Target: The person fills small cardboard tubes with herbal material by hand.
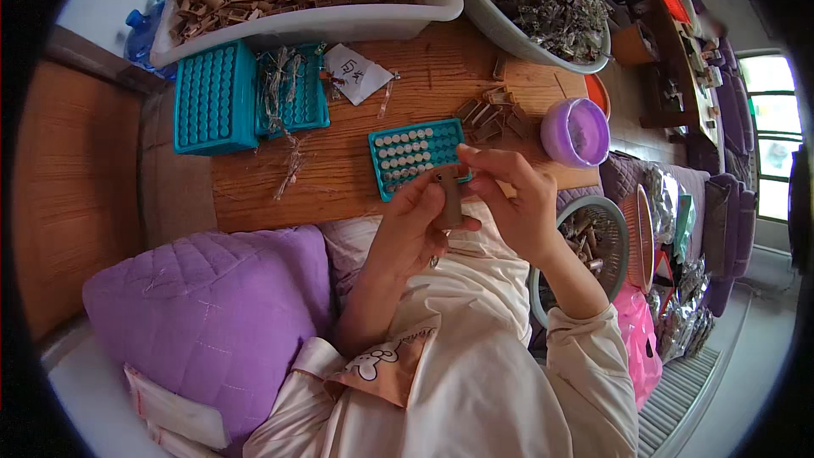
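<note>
A: Obs. 1, hands. Where is the brown tube?

B: You hold the small brown tube (pixel 448 197) upright between both hands, above your lap, just in front of the worktop (pixel 339 178) edge. Your left hand (pixel 411 225) has its grip closed around the tube's lower part. Your right hand (pixel 517 203) pinches at the tube's top end with the fingertips.

A: Obs. 2, surroundings?

B: A teal hole tray (pixel 415 155), partly filled with pale ends, lies just beyond your hands. Loose brown tubes (pixel 483 114) sit near a purple cup (pixel 575 132). A white tub (pixel 339 21) of brown tubes stands at the far edge.
</note>
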Motion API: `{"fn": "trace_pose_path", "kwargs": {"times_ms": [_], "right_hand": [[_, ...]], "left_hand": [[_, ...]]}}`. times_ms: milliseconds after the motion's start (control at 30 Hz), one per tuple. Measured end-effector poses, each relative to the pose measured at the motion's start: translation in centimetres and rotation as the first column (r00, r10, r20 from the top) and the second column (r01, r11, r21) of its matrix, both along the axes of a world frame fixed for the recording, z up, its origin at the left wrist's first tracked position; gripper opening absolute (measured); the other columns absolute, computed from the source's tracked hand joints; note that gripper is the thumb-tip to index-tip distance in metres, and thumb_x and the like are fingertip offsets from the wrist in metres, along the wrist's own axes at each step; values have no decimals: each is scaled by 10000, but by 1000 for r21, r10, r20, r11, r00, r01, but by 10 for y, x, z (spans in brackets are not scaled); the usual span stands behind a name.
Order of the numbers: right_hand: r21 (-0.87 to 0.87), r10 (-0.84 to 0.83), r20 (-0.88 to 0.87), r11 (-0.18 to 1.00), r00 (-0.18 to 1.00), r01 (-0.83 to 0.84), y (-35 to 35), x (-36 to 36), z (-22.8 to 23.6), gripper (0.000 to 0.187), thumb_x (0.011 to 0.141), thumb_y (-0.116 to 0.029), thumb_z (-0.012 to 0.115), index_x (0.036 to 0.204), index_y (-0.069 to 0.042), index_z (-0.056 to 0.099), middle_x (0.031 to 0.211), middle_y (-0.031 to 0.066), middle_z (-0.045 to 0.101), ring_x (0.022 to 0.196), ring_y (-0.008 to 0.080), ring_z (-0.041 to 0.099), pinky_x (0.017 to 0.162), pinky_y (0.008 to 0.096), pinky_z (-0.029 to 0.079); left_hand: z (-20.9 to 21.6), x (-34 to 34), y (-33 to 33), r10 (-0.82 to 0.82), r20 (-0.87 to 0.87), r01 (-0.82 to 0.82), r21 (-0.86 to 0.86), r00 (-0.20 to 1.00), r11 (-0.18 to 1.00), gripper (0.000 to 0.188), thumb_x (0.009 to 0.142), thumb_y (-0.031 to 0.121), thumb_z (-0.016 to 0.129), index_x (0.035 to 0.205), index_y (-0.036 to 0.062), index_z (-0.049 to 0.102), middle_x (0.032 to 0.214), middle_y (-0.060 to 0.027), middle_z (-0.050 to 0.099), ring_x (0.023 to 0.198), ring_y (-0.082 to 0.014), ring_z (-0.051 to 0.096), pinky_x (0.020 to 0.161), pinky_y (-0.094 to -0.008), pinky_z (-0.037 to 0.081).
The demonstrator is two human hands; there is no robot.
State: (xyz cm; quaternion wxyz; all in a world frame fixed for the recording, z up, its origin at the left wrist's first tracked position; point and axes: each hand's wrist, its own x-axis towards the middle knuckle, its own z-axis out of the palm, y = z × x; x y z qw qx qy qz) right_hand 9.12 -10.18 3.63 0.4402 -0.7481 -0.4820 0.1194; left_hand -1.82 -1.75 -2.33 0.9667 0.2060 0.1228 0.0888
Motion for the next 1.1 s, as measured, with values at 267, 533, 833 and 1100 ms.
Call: {"fn": "trace_pose_path", "kwargs": {"times_ms": [267,533,833,1100], "right_hand": [[-70,45,-200,996,979,-60,0,5,1,69,741,40,502,807,19,492,914,126,581,770,158,572,649,249,460],[-86,87,-25,992,996,-89,-4,5,-8,134,695,21,535,824,3,502,724,118,551,638,253,569,555,299,450],[-202,170,-297,951,940,-236,-14,27,-10,110,696,26,529,795,-2,492,861,128,558,775,252,564,649,302,443],[-226,343,-253,888,905,-400,-49,53,8,174,753,-92,546,880,22,514,961,117,534,909,233,524,737,318,407]], "left_hand": [[-7,2,1,-7,59,2,74,998,997,432,836,302,442,1152,19,360,943,-90,547,678,-166,608,318,-155,410],[-4,-2,-3,-68,-28,69,51,997,996,434,845,266,439,1189,26,329,927,-46,540,646,-121,599,299,-136,359],[-8,5,-6,-128,-84,132,49,988,990,472,810,325,480,1148,14,370,849,-69,566,534,-103,574,274,-131,317],[0,16,-23,-230,56,216,190,971,958,640,733,441,534,1181,32,329,1019,-86,516,849,-153,554,424,-168,442]]}}
